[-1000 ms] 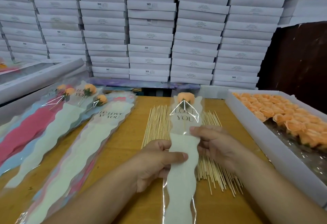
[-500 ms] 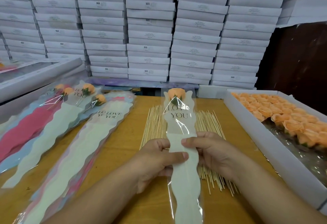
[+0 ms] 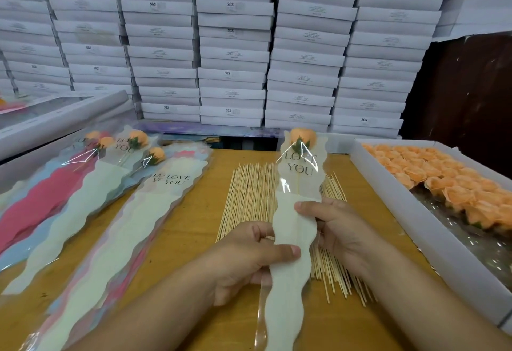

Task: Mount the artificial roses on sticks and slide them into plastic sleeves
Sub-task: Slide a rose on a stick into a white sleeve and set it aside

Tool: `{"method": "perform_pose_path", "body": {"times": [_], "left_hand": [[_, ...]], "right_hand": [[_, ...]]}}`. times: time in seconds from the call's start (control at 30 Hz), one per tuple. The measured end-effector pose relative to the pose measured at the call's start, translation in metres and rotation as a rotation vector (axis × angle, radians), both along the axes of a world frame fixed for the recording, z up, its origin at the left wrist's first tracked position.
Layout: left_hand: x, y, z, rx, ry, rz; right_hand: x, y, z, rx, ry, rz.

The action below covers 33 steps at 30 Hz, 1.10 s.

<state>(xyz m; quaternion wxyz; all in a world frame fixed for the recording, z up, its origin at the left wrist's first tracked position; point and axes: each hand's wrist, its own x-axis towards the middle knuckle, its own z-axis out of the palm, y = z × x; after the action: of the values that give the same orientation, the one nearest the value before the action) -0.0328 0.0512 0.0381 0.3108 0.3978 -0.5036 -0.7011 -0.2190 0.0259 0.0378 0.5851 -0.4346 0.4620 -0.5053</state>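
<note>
Yellow-brown wooden counter (image 3: pixel 194 212), grain visible, worn in spots. Behind it, wall-high stacks of flat white boxes (image 3: pixel 232 45), many stamped "SGS". Dark brown panel (image 3: pixel 471 95) at far right.

On the counter's middle, a loose spread of thin bamboo sticks (image 3: pixel 249 198), partly hidden under the hands and the held sleeve. At right, a long white tray (image 3: pixel 415 220) with a clear liner, its far half packed with orange artificial rose heads (image 3: pixel 443 181). At left, a fanned pile of empty wavy-edged sleeves (image 3: pixel 133 226), cream, pink and blue, printed "LOVE YOU"; beside and beyond it, finished sleeved roses (image 3: pixel 138 140) lying in a row, four orange heads showing. Further left, a windowed white box lid (image 3: pixel 55 118) on a slant.

Held up over the sticks, near centre: a plastic sleeve (image 3: pixel 293 239) with cream wavy insert and clear top marked "LOVE YOU", an orange rose (image 3: pixel 303 136) on its stick seated at the upper end, thin stick visible through the clear part. Left hand (image 3: pixel 249 256) curled round the sleeve's lower middle, thumb pressed across the front. Right hand (image 3: pixel 338 228) pinching the sleeve slightly higher, thumb on the front face, fingers behind. Sleeve's lower tail hanging toward the near edge, blocking part of the sticks.
</note>
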Motion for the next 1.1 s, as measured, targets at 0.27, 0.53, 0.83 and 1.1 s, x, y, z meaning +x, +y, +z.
{"method": "perform_pose_path", "body": {"times": [0.27,0.53,0.83,1.1], "left_hand": [[0.001,-0.002,-0.004,-0.008,-0.04,0.019],[0.019,-0.012,0.021,-0.053,-0.042,0.148],[0.091,-0.067,0.081,-0.196,-0.184,0.419],[0.204,-0.114,0.076,-0.273,-0.599,0.678]], "right_hand": [[0.001,0.0,0.001,-0.004,-0.004,-0.041],[-0.003,-0.002,0.008,0.062,-0.243,-0.097],[-0.014,-0.006,0.002,0.041,-0.214,-0.133],[-0.014,-0.007,0.003,0.036,-0.204,-0.146]]}}
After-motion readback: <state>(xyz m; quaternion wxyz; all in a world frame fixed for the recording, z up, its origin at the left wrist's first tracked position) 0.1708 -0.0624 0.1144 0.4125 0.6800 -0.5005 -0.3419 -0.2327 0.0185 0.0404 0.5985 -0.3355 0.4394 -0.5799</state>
